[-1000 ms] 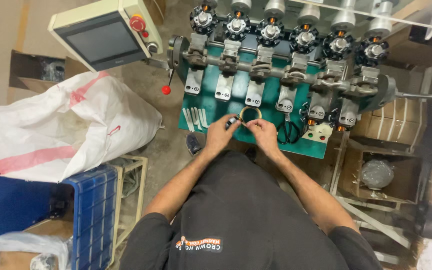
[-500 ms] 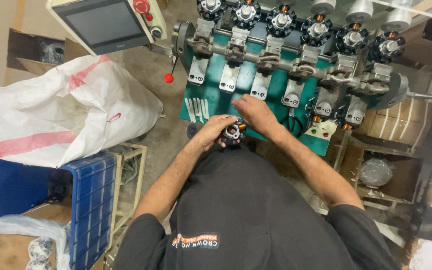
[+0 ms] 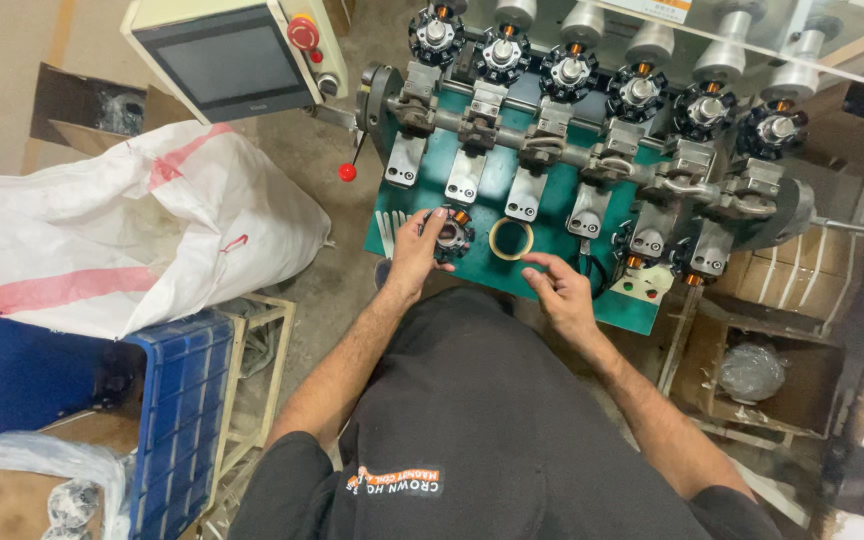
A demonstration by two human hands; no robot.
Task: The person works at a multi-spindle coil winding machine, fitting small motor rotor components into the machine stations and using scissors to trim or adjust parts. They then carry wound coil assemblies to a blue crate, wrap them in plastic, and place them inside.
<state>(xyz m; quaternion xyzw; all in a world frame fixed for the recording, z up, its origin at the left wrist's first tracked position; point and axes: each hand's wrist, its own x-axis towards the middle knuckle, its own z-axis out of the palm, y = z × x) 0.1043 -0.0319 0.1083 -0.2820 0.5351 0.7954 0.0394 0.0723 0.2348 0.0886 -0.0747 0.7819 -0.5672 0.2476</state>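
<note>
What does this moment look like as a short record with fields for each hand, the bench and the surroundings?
left hand: left hand holds a small round black coil part
right hand: right hand empty, fingers curled, beside the tape ring
bench: green machine with a row of spindles carrying similar parts
surroundings: white sack, blue crate, screen panel

Stator core (image 3: 450,232): round, black, toothed, copper winding at top | held in left hand (image 3: 417,252) over green machine plate (image 3: 552,262) | Tape roll (image 3: 511,239): tan ring, flat on plate, just right of stator.
</note>
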